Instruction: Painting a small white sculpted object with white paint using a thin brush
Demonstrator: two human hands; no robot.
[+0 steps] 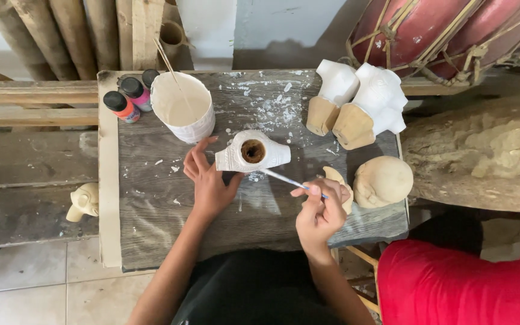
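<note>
At the middle of the frame lies a small white-coated figure [253, 153], tipped on its side on the grey wooden board [151, 210] so its hollow brown base faces up. The left hand [207, 180] steadies it — thumb and fingers spread loosely and pressed to its left end, not wrapped round it. The right hand [322, 210], lower right of centre, pinches a thin paintbrush [287, 180] between thumb and curled fingers; the brush tip sits at the figure's lower edge.

Just beyond the right hand is a pale unpainted piece [339, 180], partly hidden by the knuckles, and beside it a rounded bare clay head [383, 180]. In the upper right of the board two larger figures [362, 102] lie together, white on top with bare tan bases. In the upper left stands a white cup of paint [183, 107] with a stick in it, and next to it three small paint bottles [129, 99] with black caps. A little pale figure [84, 201] rests off the board at the left edge — on the darker bench.
</note>
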